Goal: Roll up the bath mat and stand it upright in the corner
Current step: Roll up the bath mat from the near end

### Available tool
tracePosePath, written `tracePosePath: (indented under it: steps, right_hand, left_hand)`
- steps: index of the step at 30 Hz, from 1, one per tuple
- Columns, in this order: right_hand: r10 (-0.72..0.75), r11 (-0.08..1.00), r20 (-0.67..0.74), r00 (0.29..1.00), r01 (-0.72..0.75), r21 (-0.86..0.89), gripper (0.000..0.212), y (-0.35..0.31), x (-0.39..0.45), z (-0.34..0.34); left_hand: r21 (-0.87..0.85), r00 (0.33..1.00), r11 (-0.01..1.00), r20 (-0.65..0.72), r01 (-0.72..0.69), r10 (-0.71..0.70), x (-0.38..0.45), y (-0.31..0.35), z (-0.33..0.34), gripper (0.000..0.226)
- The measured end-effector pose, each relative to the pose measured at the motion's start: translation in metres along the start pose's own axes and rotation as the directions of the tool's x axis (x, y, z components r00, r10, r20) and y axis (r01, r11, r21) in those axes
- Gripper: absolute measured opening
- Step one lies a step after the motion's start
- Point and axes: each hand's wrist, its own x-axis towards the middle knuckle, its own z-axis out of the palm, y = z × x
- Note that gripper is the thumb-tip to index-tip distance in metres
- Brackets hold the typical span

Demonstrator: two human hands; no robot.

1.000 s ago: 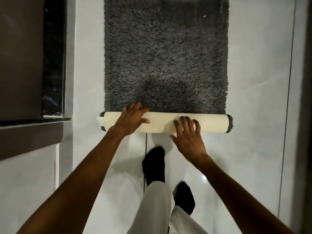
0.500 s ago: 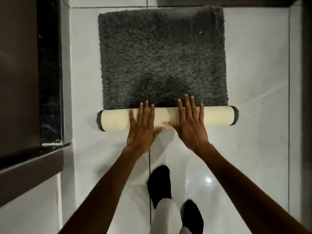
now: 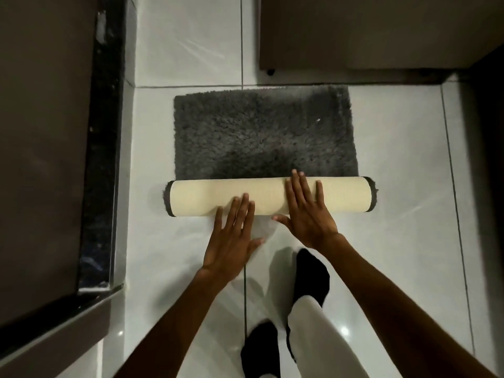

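Feet: two black socks (image 3: 311, 276) planted on the white tile floor (image 3: 403, 241), pale trouser leg (image 3: 313, 336) above.
Left hand (image 3: 231, 238): flat, fingers spread wide, only the fingertips reaching the near edge of the roll.
Right hand (image 3: 308, 211): flat and splayed, palm down on top of the roll, gripping nothing.
Bath mat (image 3: 261, 132): near part wound into a cream-backed roll (image 3: 267, 197) lying across the floor, grey pile flat beyond.
Far end: a cabinet (image 3: 368, 31) base.

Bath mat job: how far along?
Done: near end of the mat is wound into a cream roll. In hand: left hand and right hand lie flat, open, on the roll. Left: a grey stretch lies flat; finish rolling, then stand it upright in a corner.
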Motion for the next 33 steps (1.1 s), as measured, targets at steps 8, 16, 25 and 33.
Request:
tracePosePath:
  steps: [8, 16, 25, 33]
  right_hand:
    - [0.143, 0.967, -0.293, 0.945, -0.07, 0.244, 0.058, -0.019, -0.001, -0.02]
    - [-0.01, 0.999, -0.007, 1.0, 0.01, 0.053, 0.087, 0.025, 0.065, -0.052]
    - [0.016, 1.0, 0.011, 1.0, -0.016, -0.001, 0.135, 0.053, 0.175, -0.091]
    - [0.031, 0.997, -0.045, 0.998, -0.028, 0.069, 0.099, 0.058, 0.193, -0.113]
  left_hand:
    - [-0.023, 0.996, 0.996, 0.036, 0.083, -0.082, 0.104, -0.032, -0.044, 0.108]
    - [0.042, 0.994, 0.998, 0.102, 0.044, -0.048, 0.16, -0.046, -0.09, 0.094]
    - [0.192, 0.992, 0.98, 0.111, 0.043, -0.065, 0.226, -0.067, -0.107, 0.132]
    - [0.139, 0.985, 0.981, 0.089, 0.136, -0.15, 0.255, -0.067, -0.126, 0.093]
